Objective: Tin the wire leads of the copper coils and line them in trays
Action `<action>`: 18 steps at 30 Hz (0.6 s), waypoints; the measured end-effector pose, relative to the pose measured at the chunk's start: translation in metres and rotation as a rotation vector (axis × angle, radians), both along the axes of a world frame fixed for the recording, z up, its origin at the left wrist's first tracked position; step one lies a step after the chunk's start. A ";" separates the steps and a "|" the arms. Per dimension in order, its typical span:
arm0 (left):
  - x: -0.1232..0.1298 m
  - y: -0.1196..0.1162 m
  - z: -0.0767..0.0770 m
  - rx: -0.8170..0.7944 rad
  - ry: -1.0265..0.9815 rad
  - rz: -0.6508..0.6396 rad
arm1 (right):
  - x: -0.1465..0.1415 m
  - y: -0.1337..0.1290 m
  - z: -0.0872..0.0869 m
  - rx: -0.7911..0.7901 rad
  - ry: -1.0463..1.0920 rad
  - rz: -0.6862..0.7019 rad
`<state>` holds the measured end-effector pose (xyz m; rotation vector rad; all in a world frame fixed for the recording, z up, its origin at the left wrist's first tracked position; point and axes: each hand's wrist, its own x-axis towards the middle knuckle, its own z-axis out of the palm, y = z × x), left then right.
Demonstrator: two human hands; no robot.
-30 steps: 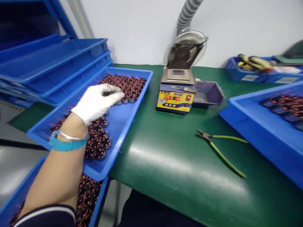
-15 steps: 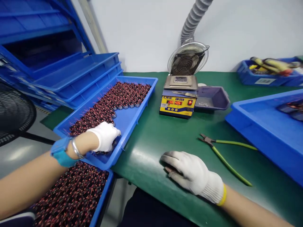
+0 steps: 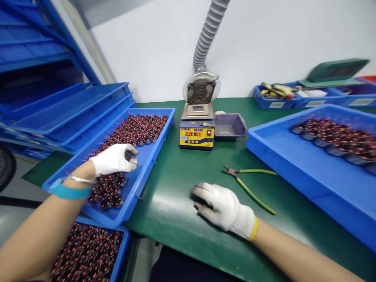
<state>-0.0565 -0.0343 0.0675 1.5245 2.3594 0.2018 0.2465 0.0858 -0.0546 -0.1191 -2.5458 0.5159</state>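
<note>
Lower blue tray (image 3: 126,235): below the bench edge on the person's left, crowded with wire-leaded components (image 3: 88,250), small dark cylinders with reddish leads
Right hand (image 3: 221,205): white-gloved, at rest on the green bench (image 3: 173,219), fingers loosely bent and a little apart; a brownish tip shows between them, and I cannot tell if that is a finger or something held
Left hand (image 3: 116,158): gloved too, over the middle of the upper blue tray (image 3: 139,168), thumb and fingers curled towards each other with a gap between; from here I cannot tell whether a component is in them
Left hand's shift: half a second ago it was bunched at the tray's near end; now it has come away, baring the near cluster (image 3: 108,194), while the right has stayed put; I judge the handling to be the left hand's alone just now
Diagonal cutters (image 3: 233,171): green-handled, lying spread on the bench beyond the right hand, untouched
Right blue tray (image 3: 323,168): more components (image 3: 337,137) massed along its far side
Solder pot (image 3: 196,135), by its look: red digits lit, purple bin (image 3: 237,122) just beside it
Ribbed hose (image 3: 205,39): rising behind the pot, against the white wall
</note>
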 end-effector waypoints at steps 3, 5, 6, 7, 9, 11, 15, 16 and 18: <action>0.032 0.021 0.002 0.188 -0.413 -0.033 | -0.016 -0.008 0.008 -0.112 0.176 -0.126; 0.066 0.038 -0.006 0.146 -0.491 -0.127 | -0.029 -0.013 0.013 -0.186 0.292 -0.197; 0.083 0.047 -0.011 0.117 -0.466 -0.165 | -0.035 -0.015 0.014 -0.203 0.329 -0.209; 0.098 0.054 -0.017 0.101 -0.414 -0.188 | -0.039 -0.015 0.014 -0.203 0.349 -0.209; 0.121 0.065 -0.027 0.106 -0.305 -0.187 | -0.044 -0.012 0.013 -0.174 0.333 -0.194; 0.131 0.071 -0.033 0.122 -0.273 -0.146 | -0.042 -0.007 0.010 -0.159 0.283 -0.194; 0.119 0.067 -0.035 0.242 -0.510 -0.084 | -0.034 0.003 0.012 -0.214 0.304 -0.228; 0.113 0.064 -0.036 0.301 -0.577 -0.062 | -0.033 0.004 0.013 -0.238 0.341 -0.247; 0.104 0.060 -0.038 0.367 -0.673 0.002 | -0.034 0.006 0.016 -0.285 0.412 -0.301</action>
